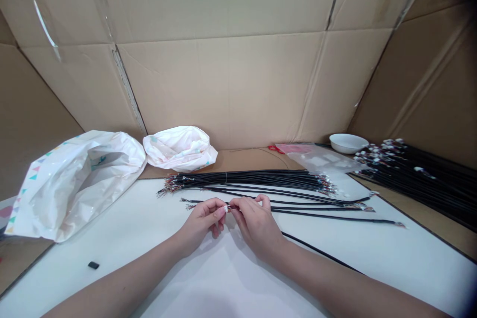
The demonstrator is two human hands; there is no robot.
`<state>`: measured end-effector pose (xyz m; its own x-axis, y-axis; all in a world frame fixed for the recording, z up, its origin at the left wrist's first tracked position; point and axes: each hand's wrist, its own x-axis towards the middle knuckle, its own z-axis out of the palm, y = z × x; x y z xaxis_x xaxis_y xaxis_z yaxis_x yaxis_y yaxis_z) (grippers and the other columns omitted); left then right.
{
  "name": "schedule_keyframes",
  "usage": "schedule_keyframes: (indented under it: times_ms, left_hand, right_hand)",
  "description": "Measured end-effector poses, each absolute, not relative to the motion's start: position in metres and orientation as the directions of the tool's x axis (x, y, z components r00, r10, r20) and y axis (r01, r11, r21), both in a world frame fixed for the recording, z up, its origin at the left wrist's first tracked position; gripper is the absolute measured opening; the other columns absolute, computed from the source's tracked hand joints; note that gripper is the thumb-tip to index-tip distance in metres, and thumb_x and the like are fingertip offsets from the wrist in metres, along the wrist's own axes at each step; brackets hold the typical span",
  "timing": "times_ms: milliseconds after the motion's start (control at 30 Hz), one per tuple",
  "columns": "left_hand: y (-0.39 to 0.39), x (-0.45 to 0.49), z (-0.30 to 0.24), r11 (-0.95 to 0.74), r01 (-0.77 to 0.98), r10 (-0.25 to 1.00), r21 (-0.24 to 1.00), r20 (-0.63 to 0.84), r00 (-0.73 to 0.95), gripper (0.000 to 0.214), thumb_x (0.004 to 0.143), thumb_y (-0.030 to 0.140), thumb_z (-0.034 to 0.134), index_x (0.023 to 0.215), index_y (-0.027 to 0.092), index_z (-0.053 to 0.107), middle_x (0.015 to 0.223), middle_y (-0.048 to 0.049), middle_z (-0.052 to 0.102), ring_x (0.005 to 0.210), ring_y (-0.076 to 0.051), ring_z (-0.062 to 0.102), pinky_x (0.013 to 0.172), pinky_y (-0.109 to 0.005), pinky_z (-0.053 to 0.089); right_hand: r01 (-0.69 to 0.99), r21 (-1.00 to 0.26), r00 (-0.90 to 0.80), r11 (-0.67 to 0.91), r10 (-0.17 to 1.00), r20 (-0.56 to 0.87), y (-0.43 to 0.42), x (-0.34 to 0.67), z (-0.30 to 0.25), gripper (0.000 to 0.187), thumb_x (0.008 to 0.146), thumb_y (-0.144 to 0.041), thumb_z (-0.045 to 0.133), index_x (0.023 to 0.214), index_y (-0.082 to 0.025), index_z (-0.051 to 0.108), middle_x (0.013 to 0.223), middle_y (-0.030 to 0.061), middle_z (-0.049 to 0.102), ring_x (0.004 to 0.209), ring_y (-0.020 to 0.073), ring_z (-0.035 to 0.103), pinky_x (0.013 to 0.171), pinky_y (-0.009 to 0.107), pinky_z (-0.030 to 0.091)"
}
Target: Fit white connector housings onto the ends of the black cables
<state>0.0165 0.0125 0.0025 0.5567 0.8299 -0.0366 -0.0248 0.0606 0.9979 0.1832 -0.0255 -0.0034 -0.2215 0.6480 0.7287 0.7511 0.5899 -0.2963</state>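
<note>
Between the fingertips of my left hand (207, 218) is a small white connector (227, 208), pinched at its side. My right hand (255, 221) closes on the thin coloured wires at the end of a black cable (320, 250), right beside the connector. That cable runs out under my right wrist toward the lower right. Whether the wires sit in the connector is too small to tell. Just beyond my hands lie several loose black cables (337, 215) with bare wire ends, and behind them a tied bundle of black cables (242, 178).
Two white plastic bags (112, 159) stand at the left and back. A white bowl (348, 143) and a clear plastic bag (320, 159) are at the back right. Cables with white connectors (439, 179) are heaped far right. A short black tube (93, 265) lies front left. Cardboard walls (223, 84) surround the table.
</note>
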Motion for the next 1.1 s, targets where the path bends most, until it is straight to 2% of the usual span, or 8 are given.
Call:
schedule_keyframes:
  times_ms: [167,433,633,767,867,967,1033,1100]
  left_hand:
    - [0.011,0.017,0.006,0.045,-0.013,0.829,0.999,-0.03,0.559,0.034,0.079,0.048,0.061,0.079,0.014,0.055,0.065,0.0009,0.051,0.054,-0.009,0.05,0.047,-0.019,0.041]
    - [0.005,0.018,0.001,-0.081,0.017,0.859,0.997,0.061,0.508,0.035,0.078,0.046,0.064,0.098,0.018,0.055,0.069,0.003,0.049,0.056,-0.008,0.046,0.05,-0.02,0.039]
    - [-0.011,0.018,0.027,-0.402,0.177,0.856,0.899,0.3,0.422,0.022,0.086,0.036,0.056,0.102,0.023,0.061,0.075,0.0006,0.055,0.068,-0.011,0.051,0.057,-0.021,0.042]
    - [-0.023,0.019,0.05,-0.535,0.208,0.796,0.819,0.405,0.45,0.014,0.087,0.031,0.055,0.088,0.022,0.066,0.081,-0.0011,0.063,0.073,-0.012,0.056,0.063,-0.022,0.045]
    - [-0.029,0.019,0.062,-0.442,0.179,0.843,0.879,0.339,0.418,0.015,0.084,0.033,0.059,0.081,0.021,0.067,0.078,-0.0012,0.062,0.07,-0.012,0.054,0.057,-0.021,0.045]
    - [-0.031,0.02,0.071,-0.233,0.1,0.903,0.967,0.177,0.391,0.021,0.079,0.04,0.064,0.077,0.019,0.067,0.075,-0.0021,0.06,0.066,-0.012,0.053,0.051,-0.02,0.046]
    - [-0.031,0.02,0.074,-0.103,0.043,0.911,0.994,0.077,0.405,0.026,0.076,0.043,0.066,0.075,0.017,0.066,0.07,-0.0026,0.06,0.067,-0.013,0.053,0.05,-0.02,0.046]
    - [-0.032,0.021,0.076,0.026,-0.01,0.897,1.0,-0.019,0.442,0.028,0.075,0.044,0.068,0.073,0.016,0.065,0.068,-0.0032,0.059,0.068,-0.014,0.053,0.048,-0.018,0.044]
  right_hand:
    - [0.749,-0.306,-0.221,0.588,0.657,0.721,-0.025,0.183,-0.003,0.024,0.097,-0.015,0.033,0.087,-0.017,0.055,0.077,-0.0005,0.065,0.067,0.0111,0.054,0.075,0.03,0.022]
    - [0.743,-0.311,-0.243,0.592,0.671,0.7,-0.026,0.187,0.003,0.021,0.096,-0.014,0.037,0.09,-0.015,0.057,0.079,0.0022,0.065,0.07,0.014,0.054,0.073,0.031,0.025]
    - [0.702,-0.37,-0.306,0.608,0.727,0.615,-0.041,0.193,0.034,0.019,0.094,-0.016,0.04,0.089,-0.015,0.058,0.08,0.0032,0.065,0.072,0.0142,0.058,0.066,0.025,0.037]
    - [0.697,-0.455,-0.353,0.555,0.817,0.456,-0.059,0.194,0.066,0.02,0.095,-0.022,0.042,0.088,-0.018,0.06,0.08,0.0008,0.066,0.071,0.0135,0.06,0.062,0.023,0.04]
    - [0.747,-0.493,-0.335,0.445,0.894,0.298,-0.07,0.196,0.088,0.012,0.09,-0.021,0.051,0.087,-0.02,0.062,0.077,-0.0015,0.065,0.069,0.014,0.059,0.059,0.024,0.039]
    - [0.82,-0.423,-0.334,0.386,0.922,0.194,-0.078,0.199,0.1,0.01,0.085,-0.015,0.057,0.088,-0.021,0.064,0.081,-0.0001,0.066,0.073,0.0173,0.062,0.064,0.027,0.041]
    - [0.847,-0.372,-0.337,0.38,0.925,0.178,-0.082,0.202,0.102,0.012,0.085,-0.014,0.055,0.088,-0.02,0.064,0.081,0.0014,0.067,0.076,0.0199,0.062,0.067,0.03,0.042]
    - [0.841,-0.341,-0.354,0.42,0.904,0.24,-0.084,0.205,0.1,0.013,0.085,-0.012,0.053,0.085,-0.02,0.064,0.08,0.0015,0.066,0.077,0.0205,0.062,0.067,0.03,0.042]
